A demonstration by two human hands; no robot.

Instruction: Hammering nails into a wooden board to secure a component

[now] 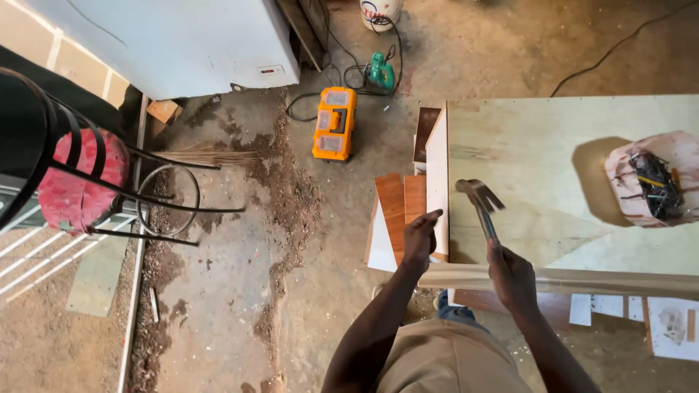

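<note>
Mid-strike, apparently: right hand [512, 275] grips a claw hammer [482, 206] by the handle, head raised over the plywood panel [553, 167]. Left hand [420, 239] pinches something at the white panel edge [437, 182]; cannot tell if it's a nail. No driven nails visible. Nearby: wood strip [582, 280], bag of nails [652, 182], floor offcuts [397, 211], orange toolbox [334, 123]. Nothing blocks the swing.
</note>
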